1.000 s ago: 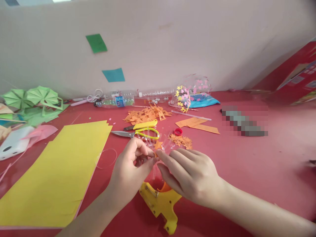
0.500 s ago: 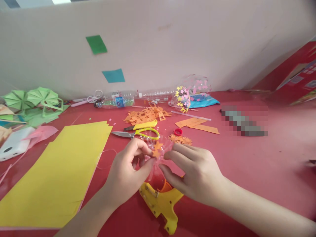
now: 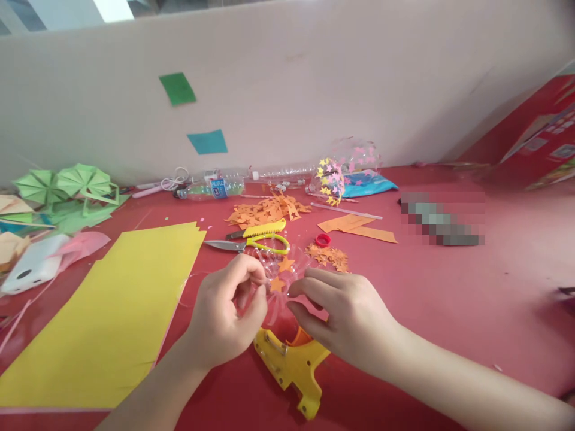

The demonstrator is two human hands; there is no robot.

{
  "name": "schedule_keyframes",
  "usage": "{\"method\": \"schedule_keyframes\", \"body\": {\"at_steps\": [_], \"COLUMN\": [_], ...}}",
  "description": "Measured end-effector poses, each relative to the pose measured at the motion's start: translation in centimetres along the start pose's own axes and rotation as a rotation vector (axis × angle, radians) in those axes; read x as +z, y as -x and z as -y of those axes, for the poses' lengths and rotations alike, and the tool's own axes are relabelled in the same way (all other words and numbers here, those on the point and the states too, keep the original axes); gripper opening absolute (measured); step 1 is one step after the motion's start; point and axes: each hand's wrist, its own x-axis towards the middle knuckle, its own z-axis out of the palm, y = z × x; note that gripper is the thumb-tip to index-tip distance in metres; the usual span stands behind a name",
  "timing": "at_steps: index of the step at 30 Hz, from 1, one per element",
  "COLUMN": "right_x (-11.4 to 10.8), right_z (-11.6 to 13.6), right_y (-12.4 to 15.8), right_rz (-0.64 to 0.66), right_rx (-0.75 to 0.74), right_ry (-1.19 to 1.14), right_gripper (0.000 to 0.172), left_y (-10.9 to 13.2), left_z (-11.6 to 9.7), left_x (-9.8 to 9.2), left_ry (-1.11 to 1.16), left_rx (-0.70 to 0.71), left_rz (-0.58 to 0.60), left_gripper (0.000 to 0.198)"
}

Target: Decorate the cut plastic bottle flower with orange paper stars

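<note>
My left hand [image 3: 229, 311] and my right hand [image 3: 344, 314] hold a clear cut plastic bottle piece [image 3: 281, 281] between them over the red table [image 3: 449, 299]. Two small orange paper stars [image 3: 283, 272] are stuck on the plastic. Both hands have their fingers curled and pinch the piece from either side. Just under my hands lies a yellow glue gun [image 3: 291, 368] on the table. A heap of orange paper stars [image 3: 330, 256] lies beyond my right hand, beside a red bottle cap [image 3: 322, 240].
Yellow-handled scissors [image 3: 251, 242] and a yellow cutter [image 3: 260, 230] lie beyond my hands. A large yellow paper sheet [image 3: 103, 317] covers the left. Orange scraps [image 3: 267, 209], clear bottles [image 3: 215, 185], a star-covered bottle piece [image 3: 345, 170] and green folded paper [image 3: 63, 191] lie by the wall.
The plastic piece has been turned in my hands, so a second orange star now shows. My right fingers have curled in closer round it. The view has tipped slightly.
</note>
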Motion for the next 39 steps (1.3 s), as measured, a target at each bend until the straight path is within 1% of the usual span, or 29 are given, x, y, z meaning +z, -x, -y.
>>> {"method": "schedule_keyframes", "body": {"at_steps": [5, 9, 11, 13, 15, 16, 18, 20, 22, 24, 25, 26, 28, 30, 32, 35, 39], "right_x": [-0.1, -0.5, -0.7, -0.9, -1.1, -1.2, -1.6, -2.0, -2.6, -3.3, -3.5, -3.8, -3.9, -3.7, -3.2, -2.5, -2.1], "right_z": [0.0, -0.1, -0.1, -0.2, -0.2, -0.2, -0.2, -0.4, -0.7, -1.4, -1.8, -2.2, -3.0, -3.4, -3.5, -3.2, -2.8], "right_y": [-0.1, -0.2, -0.2, -0.2, -0.2, -0.2, -0.3, -0.3, -0.5, -0.8, -1.0, -1.2, -1.4, -1.5, -1.4, -1.3, -1.4], "right_rz": [0.025, 0.055, 0.054, 0.049, 0.049, 0.054, 0.07, 0.053, -0.005, -0.066, -0.071, -0.05, 0.059, 0.195, 0.28, 0.317, 0.311], "right_rx": [0.035, 0.057, 0.058, 0.057, 0.063, 0.069, 0.075, 0.073, 0.088, 0.143, 0.179, 0.215, 0.279, 0.339, 0.384, 0.426, 0.447], "right_ry": [-0.054, -0.071, -0.071, -0.083, -0.101, -0.11, -0.126, -0.135, -0.124, -0.084, -0.058, -0.031, 0.021, 0.052, 0.029, -0.037, -0.066], "right_gripper": [0.013, 0.01, 0.009, 0.01, 0.01, 0.009, 0.01, 0.012, 0.013, 0.015, 0.015, 0.015, 0.016, 0.017, 0.02, 0.023, 0.018], "left_y": [-0.2, -0.3, -0.5, -0.9, -1.4, -1.7, -2.2, -2.5, -2.6, -2.5, -2.4, -2.3, -2.2, -2.2, -2.3, -2.4, -2.4], "left_z": [0.5, 0.7, 0.8, 1.0, 1.4, 1.6, 2.2, 2.9, 3.3, 3.4, 3.3, 3.1, 2.7, 2.4, 2.4, 2.7, 3.2], "left_x": [-0.2, -0.3, -0.5, -0.7, -1.1, -1.2, -1.5, -1.6, -1.5, -1.3, -1.2, -1.1, -1.0, -0.8, -0.5, -0.1, 0.3], "left_ry": [-0.049, -0.073, -0.057, -0.005, 0.072, 0.111, 0.169, 0.211, 0.26, 0.333, 0.378, 0.426, 0.521, 0.601, 0.664, 0.74, 0.771], "left_rx": [0.053, 0.036, -0.012, -0.096, -0.196, -0.248, -0.358, -0.466, -0.561, -0.632, -0.659, -0.68, -0.71, -0.722, -0.727, -0.711, -0.682], "left_rz": [-0.053, -0.113, -0.159, -0.224, -0.264, -0.258, -0.185, -0.07, 0.057, 0.168, 0.212, 0.242, 0.283, 0.296, 0.276, 0.205, 0.152], "left_gripper": [0.011, 0.008, 0.005, 0.004, 0.007, 0.011, 0.022, 0.035, 0.044, 0.051, 0.053, 0.055, 0.057, 0.054, 0.049, 0.042, 0.036]}}
